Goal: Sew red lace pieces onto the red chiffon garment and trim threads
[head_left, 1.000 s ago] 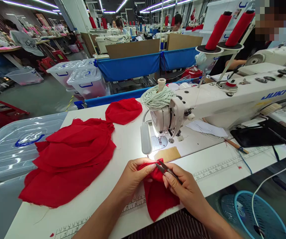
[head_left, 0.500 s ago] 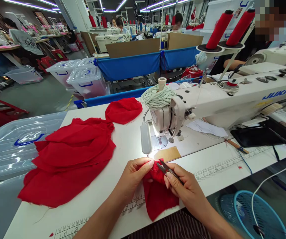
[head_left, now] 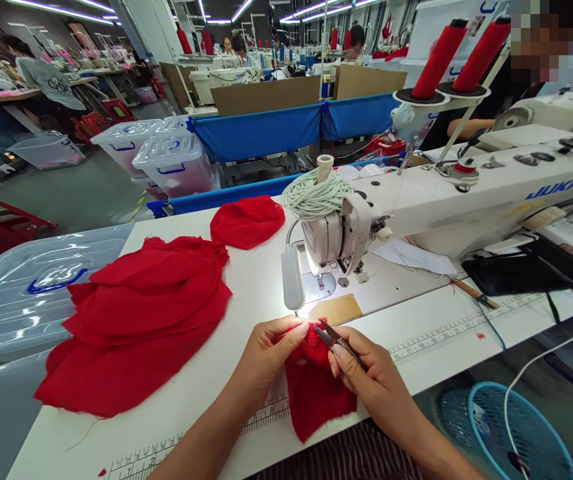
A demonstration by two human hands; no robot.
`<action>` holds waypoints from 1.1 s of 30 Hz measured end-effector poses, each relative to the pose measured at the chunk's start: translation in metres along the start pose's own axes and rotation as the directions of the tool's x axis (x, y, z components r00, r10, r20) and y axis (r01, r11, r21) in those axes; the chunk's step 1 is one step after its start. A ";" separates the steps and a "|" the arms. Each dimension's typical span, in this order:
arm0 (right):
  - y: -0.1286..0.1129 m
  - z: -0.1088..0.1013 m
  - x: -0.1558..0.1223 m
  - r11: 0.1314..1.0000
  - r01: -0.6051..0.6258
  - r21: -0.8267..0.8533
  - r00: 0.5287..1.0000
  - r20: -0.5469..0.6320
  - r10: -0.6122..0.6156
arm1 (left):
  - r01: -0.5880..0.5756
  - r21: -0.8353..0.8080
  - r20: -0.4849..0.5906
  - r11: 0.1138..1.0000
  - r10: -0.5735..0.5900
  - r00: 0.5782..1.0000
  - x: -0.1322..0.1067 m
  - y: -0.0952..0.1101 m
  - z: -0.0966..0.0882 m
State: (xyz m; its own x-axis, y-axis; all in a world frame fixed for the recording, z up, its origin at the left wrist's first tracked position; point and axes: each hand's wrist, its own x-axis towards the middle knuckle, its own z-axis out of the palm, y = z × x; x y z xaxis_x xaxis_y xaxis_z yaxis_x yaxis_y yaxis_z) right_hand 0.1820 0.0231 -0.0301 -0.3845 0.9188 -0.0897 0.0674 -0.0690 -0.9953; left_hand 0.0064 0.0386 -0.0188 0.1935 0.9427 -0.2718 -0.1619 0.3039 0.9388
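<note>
Between my hands hangs a small piece of red fabric [head_left: 319, 407], its lower end over the table's front edge. My left hand [head_left: 272, 353] is closed, pinching the top of this piece between thumb and fingers. In my right hand [head_left: 366, 370] I hold dark thread snips [head_left: 339, 341], their two blades apart and their tips at the gathered upper edge of the fabric. Just beyond my hands stands a white sewing machine [head_left: 406, 207] with a tan plate [head_left: 337, 310] at its front. To the left lies a heap of red fabric [head_left: 141, 320].
Another red piece [head_left: 247, 222] lies behind the heap. A clear lidded box [head_left: 11, 293] stands at the table's left side. Below on the right is a blue basket [head_left: 526, 427] with a white cable across it. A wooden-handled tool [head_left: 476, 294] rests beside the machine.
Almost nothing differs. The hanging end of the red piece has shifted very slightly left; both hands and the snips keep their places.
</note>
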 end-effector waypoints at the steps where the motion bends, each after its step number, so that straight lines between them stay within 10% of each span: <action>1: 0.000 0.000 0.000 1.000 -0.005 0.005 1.000 0.000 0.005 | -0.005 0.007 0.009 1.000 0.005 1.000 0.000 0.000 0.000; 27: -0.001 0.000 0.001 0.999 -0.024 0.032 1.000 0.019 0.023 | -0.008 0.016 0.017 1.000 0.008 1.000 -0.002 0.000 0.001; 33: -0.003 0.001 0.004 0.964 -0.096 0.249 0.995 0.038 0.089 | -0.011 0.028 0.039 1.000 0.010 0.999 -0.002 0.003 0.003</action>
State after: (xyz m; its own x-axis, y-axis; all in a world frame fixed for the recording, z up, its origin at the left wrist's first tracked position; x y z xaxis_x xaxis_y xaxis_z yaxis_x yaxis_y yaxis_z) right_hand 0.1790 0.0263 -0.0279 -0.4121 0.8934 -0.1791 -0.1279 -0.2513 -0.9594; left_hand 0.0082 0.0373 -0.0151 0.2298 0.9395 -0.2542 -0.1370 0.2898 0.9472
